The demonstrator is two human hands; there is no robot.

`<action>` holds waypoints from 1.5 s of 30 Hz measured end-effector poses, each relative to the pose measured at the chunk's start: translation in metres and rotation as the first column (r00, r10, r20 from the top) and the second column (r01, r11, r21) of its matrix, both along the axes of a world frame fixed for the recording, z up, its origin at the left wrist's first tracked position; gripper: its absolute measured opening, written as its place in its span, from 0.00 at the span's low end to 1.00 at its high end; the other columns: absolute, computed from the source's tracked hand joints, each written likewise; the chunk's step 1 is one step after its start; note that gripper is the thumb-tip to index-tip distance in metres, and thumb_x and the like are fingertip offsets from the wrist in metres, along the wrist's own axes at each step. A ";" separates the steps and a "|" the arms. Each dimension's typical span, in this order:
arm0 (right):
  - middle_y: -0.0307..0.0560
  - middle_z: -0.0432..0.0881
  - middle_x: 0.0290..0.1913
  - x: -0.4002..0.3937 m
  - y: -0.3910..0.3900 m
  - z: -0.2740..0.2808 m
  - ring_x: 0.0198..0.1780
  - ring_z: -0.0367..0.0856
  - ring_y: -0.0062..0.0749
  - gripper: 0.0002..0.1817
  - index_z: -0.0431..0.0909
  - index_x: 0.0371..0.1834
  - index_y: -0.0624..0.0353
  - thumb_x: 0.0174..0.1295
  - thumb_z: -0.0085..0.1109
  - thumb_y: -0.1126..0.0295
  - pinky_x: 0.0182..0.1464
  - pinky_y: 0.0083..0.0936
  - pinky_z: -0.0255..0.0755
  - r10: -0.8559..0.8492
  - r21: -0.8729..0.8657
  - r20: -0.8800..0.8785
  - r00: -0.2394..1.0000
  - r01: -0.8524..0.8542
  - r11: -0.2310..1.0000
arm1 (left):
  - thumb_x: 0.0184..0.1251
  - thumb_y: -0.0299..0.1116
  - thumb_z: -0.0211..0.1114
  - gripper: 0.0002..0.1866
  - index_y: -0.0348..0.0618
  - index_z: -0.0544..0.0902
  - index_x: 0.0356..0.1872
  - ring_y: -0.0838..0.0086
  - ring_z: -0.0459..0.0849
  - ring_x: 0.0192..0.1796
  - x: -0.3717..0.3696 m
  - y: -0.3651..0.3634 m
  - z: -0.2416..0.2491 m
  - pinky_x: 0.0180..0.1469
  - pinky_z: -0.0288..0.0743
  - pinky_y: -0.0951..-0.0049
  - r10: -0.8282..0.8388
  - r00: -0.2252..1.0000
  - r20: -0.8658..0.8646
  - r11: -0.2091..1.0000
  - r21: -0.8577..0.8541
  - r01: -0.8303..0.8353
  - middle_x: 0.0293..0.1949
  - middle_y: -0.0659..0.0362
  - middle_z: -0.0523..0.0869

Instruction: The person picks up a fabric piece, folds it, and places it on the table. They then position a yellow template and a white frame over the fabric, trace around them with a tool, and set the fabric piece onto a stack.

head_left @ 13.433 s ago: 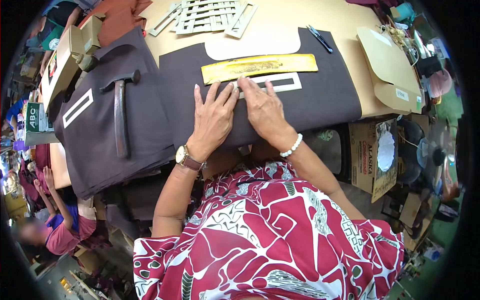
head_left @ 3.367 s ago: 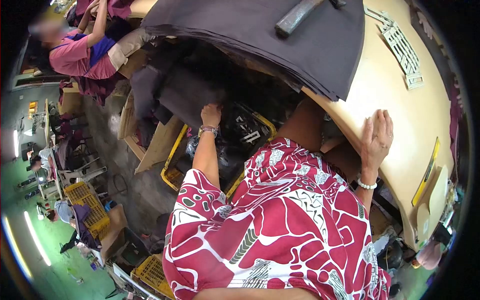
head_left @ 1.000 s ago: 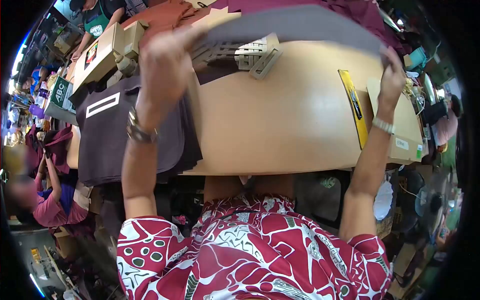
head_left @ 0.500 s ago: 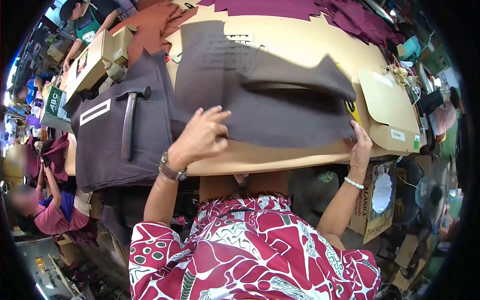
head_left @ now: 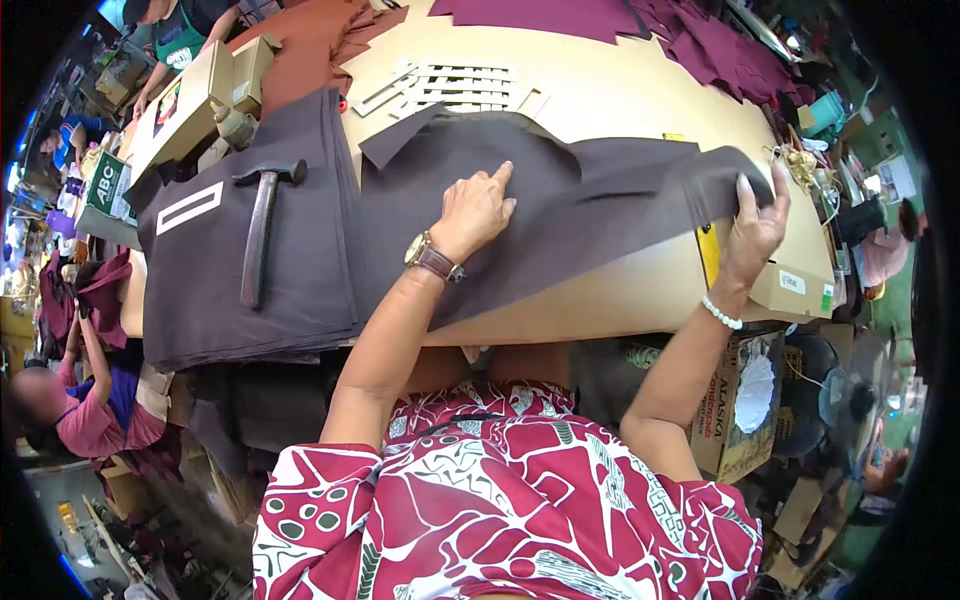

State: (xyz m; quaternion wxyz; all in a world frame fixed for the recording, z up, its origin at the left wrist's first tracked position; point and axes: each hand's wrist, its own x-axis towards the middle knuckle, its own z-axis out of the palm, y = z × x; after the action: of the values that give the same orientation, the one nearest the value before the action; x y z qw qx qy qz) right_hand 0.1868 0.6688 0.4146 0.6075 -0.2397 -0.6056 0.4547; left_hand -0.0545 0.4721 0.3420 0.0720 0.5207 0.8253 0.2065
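Note:
A large dark brown sheet of cloth or leather (head_left: 520,240) lies across the table, its right end raised and curled. My left hand (head_left: 478,208), wearing a watch, rests on its middle with the index finger stretched out and the others partly bent. At the raised right corner, my right hand (head_left: 758,225) has the sheet's edge between its fingers. Left of it lies a stack of similar dark pieces (head_left: 300,230). On that stack are a hammer (head_left: 262,235) and a white rectangular frame (head_left: 189,208).
White slotted templates (head_left: 465,87) lie beyond the sheet. A yellow tool (head_left: 708,255) is near my right wrist, beside an opened cardboard folder (head_left: 790,290). Maroon pieces (head_left: 540,15) and rust-coloured pieces (head_left: 300,45) cover the far side. Cardboard boxes (head_left: 190,105) and co-workers are at the left.
My left hand has moved right and farther onto the sheet. My right hand has moved right and up with the sheet's corner. The sheet's far edge has dropped, uncovering the white templates.

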 end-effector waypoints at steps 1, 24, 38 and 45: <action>0.60 0.79 0.48 0.016 0.009 -0.010 0.49 0.79 0.41 0.25 0.67 0.59 0.67 0.56 0.61 0.77 0.55 0.30 0.72 -0.496 0.370 0.356 0.792 0.369 0.853 | 0.61 0.39 0.60 0.26 0.41 0.72 0.59 0.50 0.82 0.43 -0.003 0.003 0.001 0.46 0.75 0.55 0.006 1.000 0.015 1.000 -0.022 -0.005 0.39 0.42 0.83; 0.48 0.81 0.44 -0.123 -0.121 -0.013 0.47 0.79 0.28 0.22 0.74 0.54 0.61 0.54 0.61 0.74 0.52 0.25 0.73 0.771 -0.074 0.445 0.456 -0.839 0.539 | 0.59 0.35 0.64 0.30 0.33 0.68 0.62 0.68 0.74 0.56 -0.020 -0.029 0.002 0.59 0.68 0.66 -0.264 0.310 0.913 0.747 0.397 -0.534 0.55 0.51 0.76; 0.57 0.81 0.50 -0.254 0.070 -0.091 0.53 0.79 0.46 0.25 0.77 0.52 0.62 0.47 0.63 0.70 0.56 0.33 0.71 0.114 -0.004 0.927 0.358 -0.294 0.956 | 0.56 0.27 0.60 0.25 0.31 0.74 0.57 0.55 0.80 0.32 0.028 -0.109 -0.017 0.64 0.65 0.59 0.343 0.814 0.469 0.807 0.296 -0.510 0.43 0.33 0.78; 0.56 0.84 0.39 -0.253 0.077 -0.081 0.45 0.82 0.44 0.21 0.81 0.40 0.63 0.40 0.63 0.68 0.50 0.29 0.73 0.044 0.037 0.960 0.275 -0.282 0.959 | 0.55 0.27 0.61 0.28 0.33 0.71 0.60 0.52 0.80 0.33 0.031 -0.108 -0.031 0.54 0.71 0.58 0.375 0.877 0.299 0.769 0.429 -0.475 0.47 0.33 0.78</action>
State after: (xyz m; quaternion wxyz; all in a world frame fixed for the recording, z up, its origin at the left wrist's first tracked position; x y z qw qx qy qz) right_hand -0.0666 0.7454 0.3332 0.0994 -0.3365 -0.9103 0.2197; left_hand -0.0234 0.3643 0.3112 -0.0298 0.2975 0.8307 0.4697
